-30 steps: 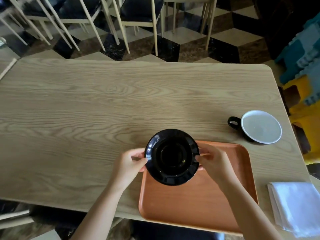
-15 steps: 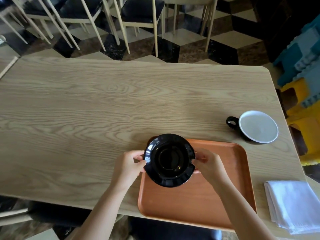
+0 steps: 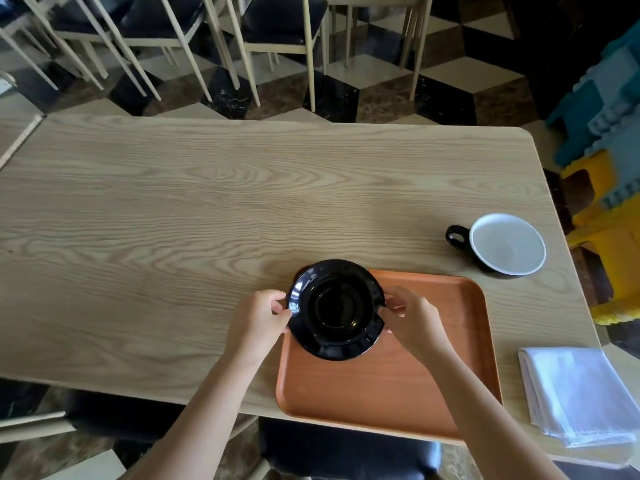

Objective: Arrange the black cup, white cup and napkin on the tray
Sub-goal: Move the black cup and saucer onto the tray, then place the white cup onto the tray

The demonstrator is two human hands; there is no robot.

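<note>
A black cup on its black saucer (image 3: 336, 308) is over the far left corner of the orange tray (image 3: 433, 368). My left hand (image 3: 258, 322) grips the saucer's left rim and my right hand (image 3: 410, 318) grips its right rim. Whether the saucer rests on the tray or hovers just above it cannot be told. A cup that is white inside with a black outside and handle (image 3: 507, 244) stands on the table beyond the tray's far right corner. A folded white napkin (image 3: 578, 396) lies on the table to the right of the tray.
The tray overhangs the near edge of the wooden table (image 3: 207, 209). Several chairs (image 3: 277, 32) stand beyond the far edge. Blue and yellow blocks (image 3: 609, 161) are stacked off the table's right side. A dark seat (image 3: 346, 448) is below the near edge.
Both hands have carried the black cup and saucer slightly away from me and lower over the tray's far left corner. The white cup and napkin have not moved.
</note>
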